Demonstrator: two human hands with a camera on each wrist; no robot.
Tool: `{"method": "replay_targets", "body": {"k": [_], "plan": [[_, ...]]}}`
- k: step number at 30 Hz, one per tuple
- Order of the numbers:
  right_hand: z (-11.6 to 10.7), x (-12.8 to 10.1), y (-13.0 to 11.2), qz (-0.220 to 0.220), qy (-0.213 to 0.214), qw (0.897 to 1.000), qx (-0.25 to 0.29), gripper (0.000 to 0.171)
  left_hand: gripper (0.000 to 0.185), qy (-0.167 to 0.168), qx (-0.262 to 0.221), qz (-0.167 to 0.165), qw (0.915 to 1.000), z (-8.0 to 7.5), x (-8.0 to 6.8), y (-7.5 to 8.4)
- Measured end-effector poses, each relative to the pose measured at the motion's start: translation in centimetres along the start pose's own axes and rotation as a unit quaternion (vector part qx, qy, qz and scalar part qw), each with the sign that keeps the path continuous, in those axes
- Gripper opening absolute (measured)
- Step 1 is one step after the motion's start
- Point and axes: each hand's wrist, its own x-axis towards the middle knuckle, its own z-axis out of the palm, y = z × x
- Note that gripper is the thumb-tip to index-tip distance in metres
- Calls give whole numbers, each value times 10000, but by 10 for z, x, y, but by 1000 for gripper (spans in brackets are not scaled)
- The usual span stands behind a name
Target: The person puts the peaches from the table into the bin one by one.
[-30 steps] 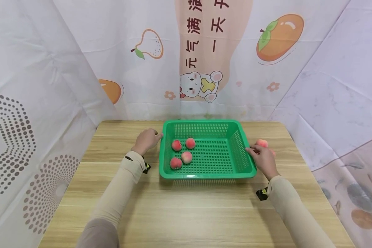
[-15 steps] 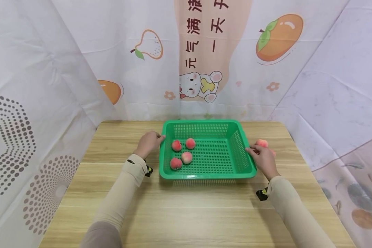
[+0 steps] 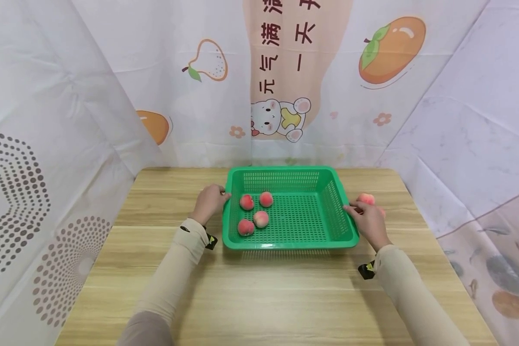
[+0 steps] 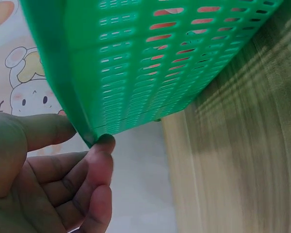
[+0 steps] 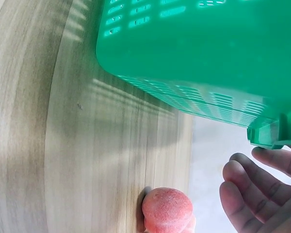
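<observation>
Green basket [image 3: 294,211] sits mid-table [image 3: 259,288] holding four peaches [image 3: 254,214] (all bunched at its left end). The left hand [image 3: 208,203] pinches the left rim between thumb and curled fingers; the right hand [image 3: 366,222] touches the right rim, fingers loosely bent. Another peach [image 3: 365,199] lies just beyond it.

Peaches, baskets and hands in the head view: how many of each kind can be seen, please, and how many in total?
Peaches in the green basket: 4
Peaches on the table, outside the basket: 1 clearly seen; a second may hide behind the right hand
Green basket: 1
Hands: 2, left hand, right hand
Total: 8
</observation>
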Motion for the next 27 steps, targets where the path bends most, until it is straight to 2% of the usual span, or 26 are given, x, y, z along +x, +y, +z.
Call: {"method": "replay_targets", "body": {"k": [5, 9, 17, 21, 27], "plan": [[0, 1, 1, 27, -40, 10000, 24, 43, 44, -122, -644, -159, 9977, 4, 3, -5], [1, 0, 2, 41, -40, 10000, 63, 43, 42, -163, -982, -226, 9948, 7, 4, -9], [1, -1, 2, 111, -28, 9999, 112, 41, 41, -113, -1424, -194, 9896, 15, 3, -15], [2, 0, 2, 91, 17, 9998, 147, 40, 39, 24, -1691, -218, 9854, 18, 2, -16], [1, 2, 2, 45, 59, 9998, 168, 39, 37, 162, -1757, -183, 9841, 20, 3, -16]]}}
